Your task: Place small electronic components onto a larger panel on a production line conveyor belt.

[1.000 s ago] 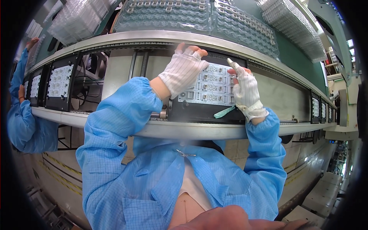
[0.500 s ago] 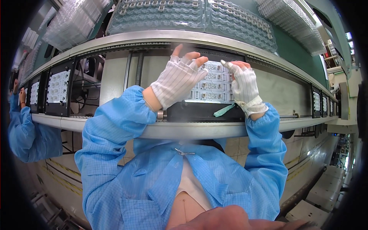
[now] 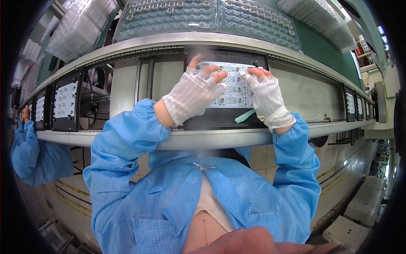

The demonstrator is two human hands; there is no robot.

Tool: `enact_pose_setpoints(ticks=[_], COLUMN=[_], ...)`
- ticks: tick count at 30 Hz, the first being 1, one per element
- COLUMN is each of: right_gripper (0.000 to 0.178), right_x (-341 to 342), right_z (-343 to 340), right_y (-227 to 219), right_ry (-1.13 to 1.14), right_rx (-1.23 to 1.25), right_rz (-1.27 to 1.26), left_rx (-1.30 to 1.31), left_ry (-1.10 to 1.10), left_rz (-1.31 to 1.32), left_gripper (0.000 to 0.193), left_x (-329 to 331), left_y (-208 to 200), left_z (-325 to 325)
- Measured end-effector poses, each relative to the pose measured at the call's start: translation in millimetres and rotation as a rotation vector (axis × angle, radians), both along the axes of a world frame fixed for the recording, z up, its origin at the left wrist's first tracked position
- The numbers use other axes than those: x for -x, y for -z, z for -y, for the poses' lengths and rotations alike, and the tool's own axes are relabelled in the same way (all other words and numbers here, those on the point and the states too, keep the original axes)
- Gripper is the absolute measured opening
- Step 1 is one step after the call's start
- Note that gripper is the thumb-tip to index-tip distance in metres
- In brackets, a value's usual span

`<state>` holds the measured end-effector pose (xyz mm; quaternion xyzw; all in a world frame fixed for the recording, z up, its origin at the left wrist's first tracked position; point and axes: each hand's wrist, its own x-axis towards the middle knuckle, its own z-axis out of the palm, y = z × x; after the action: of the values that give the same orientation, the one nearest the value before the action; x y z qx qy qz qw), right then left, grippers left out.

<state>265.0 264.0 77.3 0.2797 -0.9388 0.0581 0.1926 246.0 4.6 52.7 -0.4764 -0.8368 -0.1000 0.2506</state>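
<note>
A white circuit board panel (image 3: 230,89) with rows of small parts lies in a black carrier (image 3: 220,115) on the conveyor in front of me. Over its left part is my left hand (image 3: 193,94), in a striped white fingerless glove, fingers spread and no object visible in them. My right hand (image 3: 266,94), gloved alike, reaches over the right edge of the panel. Its fingers are bent but somewhat apart, with a white-covered fingertip close to the board. A green strip (image 3: 244,116) hangs by the right wrist. Both hands hide parts of the panel.
Metal rails (image 3: 203,140) run along both conveyor sides. Clear plastic trays (image 3: 169,19) with small metal parts stand beyond the far rail. More carriers with boards (image 3: 65,99) sit left and right. At far left, a co-worker's blue sleeve (image 3: 36,148) reaches the line.
My left fingers have drawn slightly left and nearer, uncovering more of the panel. The right fingers have come lower, and the carrier's upper right corner now shows. The view has shifted a little.
</note>
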Motion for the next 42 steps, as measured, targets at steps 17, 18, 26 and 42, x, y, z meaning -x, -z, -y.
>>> enact_pose_setpoints(ticks=[17, 18, 26, 42], right_gripper=[0.049, 0.049, 0.052, 0.063], right_x=[-30, -34, -51, 107], right_z=[5, 2, -5, 0], right_y=[-4, -5, -24, -21], right_ry=[-0.01, -0.016, -0.058, -0.191], right_rx=[-0.019, -0.026, -0.221, -0.329], right_rz=[0.018, 0.023, 0.16, -0.279], left_rx=[0.012, 0.035, -0.044, -0.362], left_ry=[0.072, 0.061, 0.039, -0.005], left_rz=[0.092, 0.064, 0.099, 0.079], left_gripper=[0.032, 0.031, 0.03, 0.032], left_x=[-17, -20, -20, -1], left_y=[-3, -5, -20, -47], left_z=[14, 12, 7, 47])
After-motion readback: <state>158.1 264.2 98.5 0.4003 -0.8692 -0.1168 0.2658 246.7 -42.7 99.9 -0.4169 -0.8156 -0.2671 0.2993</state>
